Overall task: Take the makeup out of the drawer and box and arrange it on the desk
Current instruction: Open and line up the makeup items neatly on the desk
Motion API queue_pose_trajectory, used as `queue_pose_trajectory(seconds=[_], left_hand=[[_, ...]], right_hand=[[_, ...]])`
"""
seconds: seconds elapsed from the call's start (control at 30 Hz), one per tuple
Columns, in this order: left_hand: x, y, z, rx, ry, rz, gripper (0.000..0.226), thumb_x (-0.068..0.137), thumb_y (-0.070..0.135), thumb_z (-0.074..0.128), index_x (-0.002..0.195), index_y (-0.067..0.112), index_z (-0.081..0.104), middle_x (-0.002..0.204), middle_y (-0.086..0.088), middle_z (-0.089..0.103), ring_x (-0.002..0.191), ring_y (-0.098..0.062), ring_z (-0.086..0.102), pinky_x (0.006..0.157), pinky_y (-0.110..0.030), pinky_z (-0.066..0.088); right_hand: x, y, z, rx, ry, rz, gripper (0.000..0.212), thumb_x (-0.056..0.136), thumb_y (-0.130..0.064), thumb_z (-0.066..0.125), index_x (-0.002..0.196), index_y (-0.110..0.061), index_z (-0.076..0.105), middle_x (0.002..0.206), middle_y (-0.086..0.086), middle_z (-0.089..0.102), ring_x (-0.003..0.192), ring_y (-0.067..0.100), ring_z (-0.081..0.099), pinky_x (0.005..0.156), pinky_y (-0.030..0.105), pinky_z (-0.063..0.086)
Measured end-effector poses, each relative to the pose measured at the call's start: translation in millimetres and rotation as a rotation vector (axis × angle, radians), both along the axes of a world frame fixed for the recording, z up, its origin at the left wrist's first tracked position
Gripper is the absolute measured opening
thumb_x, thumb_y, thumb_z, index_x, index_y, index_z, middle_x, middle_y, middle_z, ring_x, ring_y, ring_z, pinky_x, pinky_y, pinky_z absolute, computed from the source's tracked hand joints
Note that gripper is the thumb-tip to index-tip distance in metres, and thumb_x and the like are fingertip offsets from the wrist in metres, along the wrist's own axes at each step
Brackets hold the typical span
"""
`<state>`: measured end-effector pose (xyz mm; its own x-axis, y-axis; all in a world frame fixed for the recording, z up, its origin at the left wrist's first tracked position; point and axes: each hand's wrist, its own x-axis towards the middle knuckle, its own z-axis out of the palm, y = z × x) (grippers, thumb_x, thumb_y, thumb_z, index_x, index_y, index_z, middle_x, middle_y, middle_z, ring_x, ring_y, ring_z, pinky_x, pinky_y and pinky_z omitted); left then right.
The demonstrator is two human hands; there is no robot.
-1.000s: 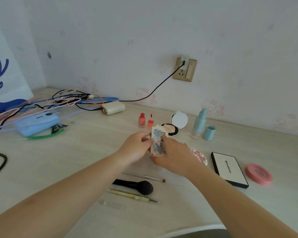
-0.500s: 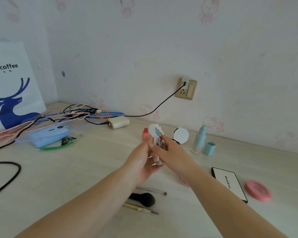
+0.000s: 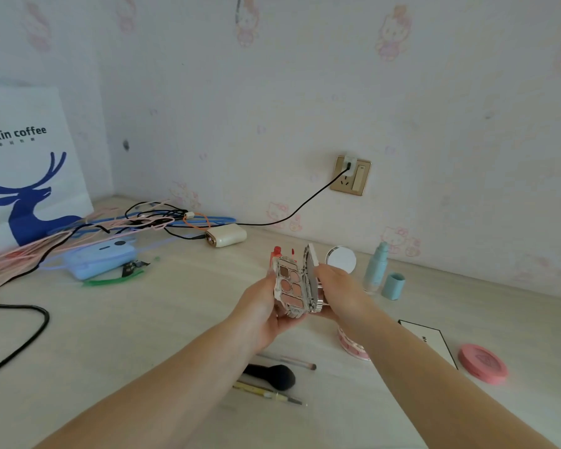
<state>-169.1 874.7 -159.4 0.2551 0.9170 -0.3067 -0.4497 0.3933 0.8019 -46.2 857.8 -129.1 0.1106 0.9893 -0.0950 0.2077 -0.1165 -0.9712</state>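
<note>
My left hand cradles the open palette from below; my right hand grips its raised lid, fingers curled.

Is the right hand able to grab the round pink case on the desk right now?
Probably not yet. The right hand is holding the lid of the open eyeshadow palette, which the left hand supports. The pink round case lies uncovered on the right with nothing blocking it.

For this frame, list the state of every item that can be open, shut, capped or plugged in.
Eyeshadow palette: open, held by left hand and right hand.
Round compact: open, lid up.
Blue bottle: uncapped, cap beside it.
Pink compact: shut.
Wall socket: cable plugged in.
</note>
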Motion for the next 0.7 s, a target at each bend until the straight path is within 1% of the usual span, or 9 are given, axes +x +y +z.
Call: queue_pose_trajectory(seconds=[0.07,0.17,0.27,0.37,0.4,0.47,0.53,0.63,0.7], left_hand=[[-3,3,-3,0.005,0.021,0.017,0.037,0.1,0.035,0.039,0.102,0.01,0.066,0.091,-0.011,0.072,0.08,-0.023,0.066,0.063,-0.033,0.06],[-7,6,-7,0.038,0.052,0.028,0.025,0.097,0.026,0.047,0.094,0.013,0.068,0.076,-0.005,0.073,0.067,-0.017,0.065,0.063,-0.029,0.058],[-11,7,-8,0.071,0.099,0.016,0.02,0.094,0.022,0.051,0.094,0.017,0.07,0.077,-0.002,0.073,0.062,-0.014,0.066,0.063,-0.028,0.058],[-20,13,-10,0.101,0.195,0.073,0.024,0.097,0.014,0.044,0.101,0.015,0.067,0.076,-0.001,0.073,0.067,-0.017,0.066,0.066,-0.031,0.055],[-23,16,-9,0.101,0.214,0.099,0.024,0.097,0.011,0.042,0.107,0.012,0.064,0.077,-0.002,0.072,0.07,-0.018,0.065,0.069,-0.033,0.054],[-28,18,-8,0.102,0.266,0.132,0.027,0.097,0.009,0.041,0.121,0.01,0.053,0.085,-0.002,0.065,0.079,-0.021,0.062,0.079,-0.039,0.051],[-34,21,-10,0.094,0.332,0.129,0.042,0.097,0.01,0.042,0.14,0.01,0.039,0.097,-0.001,0.06,0.088,-0.021,0.06,0.088,-0.041,0.051],[-40,27,-16,0.089,0.394,0.109,0.051,0.095,0.01,0.046,0.144,0.011,0.033,0.125,-0.009,0.056,0.101,-0.022,0.058,0.098,-0.042,0.047],[-43,30,-19,0.079,0.42,0.101,0.054,0.093,0.01,0.047,0.145,0.012,0.032,0.13,-0.011,0.056,0.109,-0.022,0.058,0.104,-0.044,0.042]], right_hand=[[1,1,0,-0.029,0.138,-0.064,0.027,0.089,-0.013,0.039,0.083,-0.011,0.066,0.076,0.007,0.072,0.075,0.023,0.066,0.08,0.044,0.057],[2,2,3,-0.069,0.413,-0.121,0.025,0.091,-0.008,0.039,0.079,-0.008,0.06,0.074,0.011,0.068,0.079,0.03,0.063,0.081,0.05,0.054],[2,6,-3,-0.088,0.481,-0.106,0.024,0.091,-0.005,0.036,0.083,-0.006,0.059,0.083,0.014,0.067,0.086,0.034,0.061,0.085,0.053,0.052],[1,13,-17,-0.106,0.498,-0.124,0.024,0.091,-0.006,0.038,0.083,-0.006,0.06,0.073,0.012,0.069,0.078,0.032,0.063,0.084,0.053,0.054],[1,16,-22,-0.112,0.498,-0.126,0.024,0.092,-0.009,0.039,0.087,-0.006,0.062,0.074,0.011,0.071,0.077,0.031,0.064,0.082,0.051,0.055],[0,20,-32,-0.124,0.497,-0.117,0.025,0.093,-0.014,0.04,0.092,-0.008,0.064,0.085,0.012,0.071,0.084,0.033,0.065,0.083,0.052,0.055],[-2,24,-40,-0.128,0.493,-0.113,0.026,0.095,-0.017,0.04,0.09,-0.011,0.065,0.088,0.01,0.073,0.09,0.034,0.067,0.086,0.053,0.054],[-5,26,-46,-0.122,0.472,-0.093,0.028,0.097,-0.023,0.04,0.09,-0.014,0.066,0.08,0.004,0.076,0.083,0.027,0.069,0.084,0.046,0.056],[-8,27,-50,-0.112,0.438,-0.085,0.028,0.097,-0.026,0.041,0.095,-0.015,0.067,0.083,0.001,0.076,0.083,0.024,0.07,0.081,0.042,0.056]])
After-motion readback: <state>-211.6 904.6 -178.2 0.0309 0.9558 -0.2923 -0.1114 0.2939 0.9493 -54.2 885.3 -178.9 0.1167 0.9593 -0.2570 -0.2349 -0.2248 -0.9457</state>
